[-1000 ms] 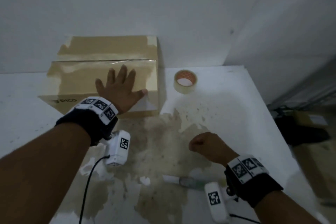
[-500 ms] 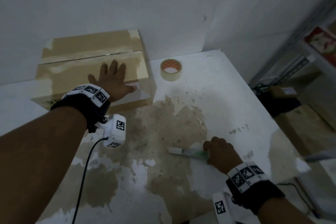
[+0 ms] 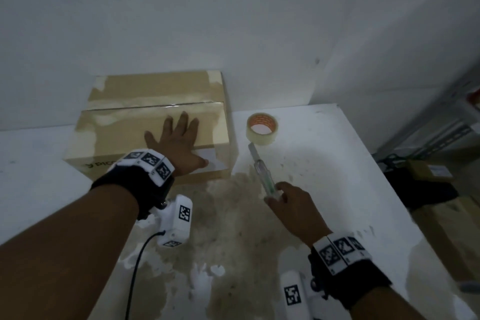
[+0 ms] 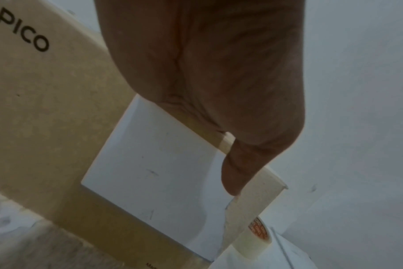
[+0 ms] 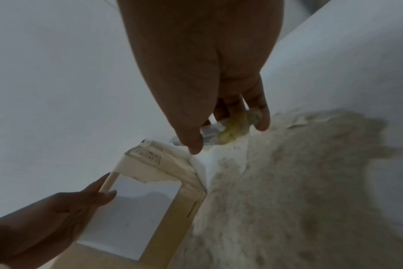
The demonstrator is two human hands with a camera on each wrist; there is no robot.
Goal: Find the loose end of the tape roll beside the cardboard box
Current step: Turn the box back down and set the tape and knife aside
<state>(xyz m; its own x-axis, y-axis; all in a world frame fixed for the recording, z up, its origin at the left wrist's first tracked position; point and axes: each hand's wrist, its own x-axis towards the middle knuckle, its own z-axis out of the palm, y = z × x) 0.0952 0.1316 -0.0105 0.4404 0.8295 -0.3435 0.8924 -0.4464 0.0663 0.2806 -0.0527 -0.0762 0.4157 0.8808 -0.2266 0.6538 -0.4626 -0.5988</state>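
Note:
A roll of clear tape (image 3: 262,128) with an orange core lies flat on the white table, just right of the cardboard box (image 3: 124,127). No loose end shows on it. My left hand (image 3: 179,140) lies flat, fingers spread, on the box top beside a white label (image 4: 154,182). My right hand (image 3: 278,193) grips a translucent green cutter (image 3: 261,169) by its rear end. The cutter's tip points at the roll and stops just short of it. In the right wrist view the thumb and fingers (image 5: 261,118) pinch the cutter (image 5: 228,131).
The table (image 3: 337,163) is white with a large worn brown patch (image 3: 233,215) in the middle. Walls close it off behind. Its right edge drops to dark clutter and boxes (image 3: 428,182) on the floor, with metal shelving (image 3: 441,132) beyond.
My right hand came down on the cutter lying on the table, took hold of it and lifted it toward the tape roll. The left hand stayed flat on the box.

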